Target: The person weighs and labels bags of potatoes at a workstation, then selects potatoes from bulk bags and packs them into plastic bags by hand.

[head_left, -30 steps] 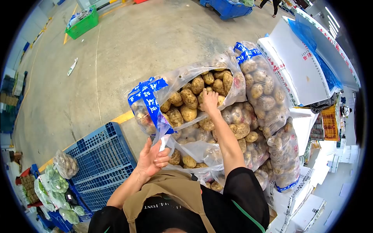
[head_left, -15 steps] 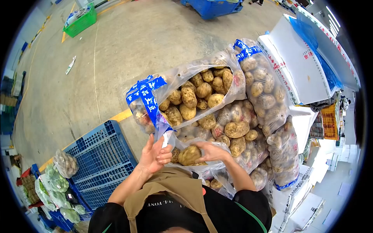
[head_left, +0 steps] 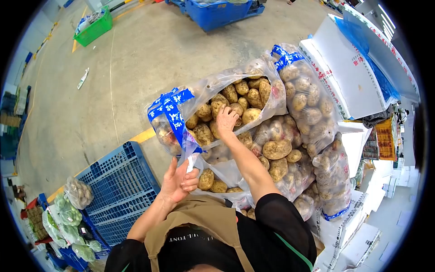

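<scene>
A large clear sack, torn open along its top, shows many brown potatoes; blue printed tape wraps its left end. Inside the opening my right hand rests with curled fingers on potatoes; whether it grips one is hidden. My left hand is closed on the edge of a smaller clear bag, thumb raised. Below its edge lie a few potatoes in that bag. Loose potatoes lie on the sacks to the right of my right forearm.
More full potato sacks lie at the right, beside white foam boxes. A blue pallet is at the lower left, with bagged vegetables beyond it. A green crate and a blue bin stand on the floor farther off.
My right hand went from the sack to the small bag with a potato, then back into the sack without it. My left hand stays put. The blue bin has shifted left.
</scene>
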A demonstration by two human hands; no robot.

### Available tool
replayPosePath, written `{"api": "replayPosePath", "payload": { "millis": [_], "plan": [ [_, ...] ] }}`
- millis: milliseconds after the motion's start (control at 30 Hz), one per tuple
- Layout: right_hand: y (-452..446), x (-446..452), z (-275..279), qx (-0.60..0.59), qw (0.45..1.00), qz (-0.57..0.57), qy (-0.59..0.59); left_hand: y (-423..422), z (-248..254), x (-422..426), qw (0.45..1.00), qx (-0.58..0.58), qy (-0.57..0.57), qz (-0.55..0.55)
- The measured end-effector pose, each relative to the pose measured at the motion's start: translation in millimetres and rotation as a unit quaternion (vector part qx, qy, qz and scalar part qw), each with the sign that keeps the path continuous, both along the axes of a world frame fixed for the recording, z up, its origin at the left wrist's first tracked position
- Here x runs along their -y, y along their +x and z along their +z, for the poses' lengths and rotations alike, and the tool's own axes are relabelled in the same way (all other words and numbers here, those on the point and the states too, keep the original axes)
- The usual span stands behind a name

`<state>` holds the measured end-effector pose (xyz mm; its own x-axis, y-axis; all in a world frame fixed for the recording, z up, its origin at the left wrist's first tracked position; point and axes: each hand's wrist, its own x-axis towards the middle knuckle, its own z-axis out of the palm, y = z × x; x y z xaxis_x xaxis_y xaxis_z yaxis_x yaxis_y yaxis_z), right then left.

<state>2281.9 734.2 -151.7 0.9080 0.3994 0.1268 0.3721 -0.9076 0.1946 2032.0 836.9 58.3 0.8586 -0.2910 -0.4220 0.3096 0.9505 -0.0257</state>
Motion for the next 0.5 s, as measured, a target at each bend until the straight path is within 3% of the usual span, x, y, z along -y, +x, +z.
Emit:
{"api": "replayPosePath", "payload": {
  "millis": [67, 233, 333, 367, 467, 500],
  "plan": [
    [-6.9, -2.1, 24.6, -0.040, 0.999, 0.022, 0.015, 0.1, 2.3, 2.1, 1.000, 0.002, 0.002, 0.001],
    [-2.2, 12.1, 44.4, -0.159, 0.964, 0.001, 0.214, -5.5, 0.7, 0.3, 1.000, 0.009, -0.005, 0.006],
    [-5.8, 25.2, 45.4, -0.235, 0.905, -0.043, 0.351, -3.8, -3.0, 0.5, 1.000, 0.010, -0.010, 0.009],
    [-5.0, 32.9, 46.6, -0.334, 0.806, -0.109, 0.476, -3.3, -4.4, 1.4, 1.000, 0.011, -0.012, 0.011],
    [-16.4, 63.8, 39.3, -0.497, 0.510, -0.122, 0.692, -2.5, -3.0, 0.3, 1.000, 0.010, -0.012, 0.013],
    [-21.9, 74.6, 48.9, -0.532, 0.476, -0.081, 0.695, -0.6, -2.9, -1.2, 1.000, 0.013, -0.004, 0.010]
  ]
}}
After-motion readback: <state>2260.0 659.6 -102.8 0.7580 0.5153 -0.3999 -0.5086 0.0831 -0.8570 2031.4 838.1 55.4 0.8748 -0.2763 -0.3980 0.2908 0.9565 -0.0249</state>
